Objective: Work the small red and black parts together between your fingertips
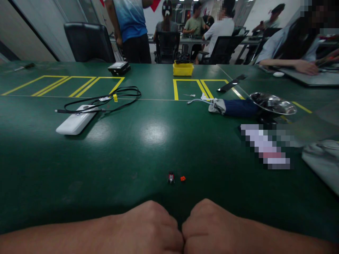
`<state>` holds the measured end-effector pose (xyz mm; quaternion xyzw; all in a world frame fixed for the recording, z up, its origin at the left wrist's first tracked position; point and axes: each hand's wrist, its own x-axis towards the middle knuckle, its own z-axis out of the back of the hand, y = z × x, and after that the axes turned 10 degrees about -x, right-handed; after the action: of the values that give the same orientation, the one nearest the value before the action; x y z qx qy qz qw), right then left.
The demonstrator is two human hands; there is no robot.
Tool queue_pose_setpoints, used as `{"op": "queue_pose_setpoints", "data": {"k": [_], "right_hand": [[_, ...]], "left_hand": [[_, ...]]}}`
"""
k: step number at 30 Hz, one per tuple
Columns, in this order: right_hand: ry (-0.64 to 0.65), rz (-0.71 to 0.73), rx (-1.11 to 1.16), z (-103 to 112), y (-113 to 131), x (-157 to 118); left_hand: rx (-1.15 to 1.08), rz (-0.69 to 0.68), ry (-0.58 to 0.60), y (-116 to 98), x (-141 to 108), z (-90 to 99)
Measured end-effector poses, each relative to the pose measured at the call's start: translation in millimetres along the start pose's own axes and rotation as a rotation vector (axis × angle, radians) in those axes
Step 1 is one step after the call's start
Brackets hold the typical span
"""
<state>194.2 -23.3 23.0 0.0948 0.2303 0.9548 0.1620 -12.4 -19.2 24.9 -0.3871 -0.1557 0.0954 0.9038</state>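
My left hand [156, 225] is closed in a fist at the bottom of the head view, its back turned up. Beside it, my right hand [208, 225] is a fist too, and the knuckles of the two touch or nearly touch. No object shows in either hand; the palms are hidden. Just beyond the fists, a tiny red, black and silver piece [171, 178] lies on the green table [111, 183]. Close to its right sits a small bright orange piece [183, 179]. Both are too small to name exactly, and neither hand touches them.
A white power bank [76, 121] lies left under a looped black cable [132, 100]. To the right are a dark blue pouch [239, 107], a metal bowl [274, 102] and a blurred-out flat item [265, 146]. Farther back stands a yellow bin [183, 69]. Several people sit or stand beyond.
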Motion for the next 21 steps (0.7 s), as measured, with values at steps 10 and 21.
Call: {"op": "queue_pose_setpoints", "data": {"k": [10, 21], "right_hand": [[-0.289, -0.502, -0.110, 7.2, -44.8, 1.6], [-0.292, -0.500, -0.033, 4.6, -43.8, 1.2]], "left_hand": [[0.157, 0.395, -0.396, 32.7, 1.9, 9.6], [0.034, 0.347, -0.412, 32.6, 3.0, 12.9]]}}
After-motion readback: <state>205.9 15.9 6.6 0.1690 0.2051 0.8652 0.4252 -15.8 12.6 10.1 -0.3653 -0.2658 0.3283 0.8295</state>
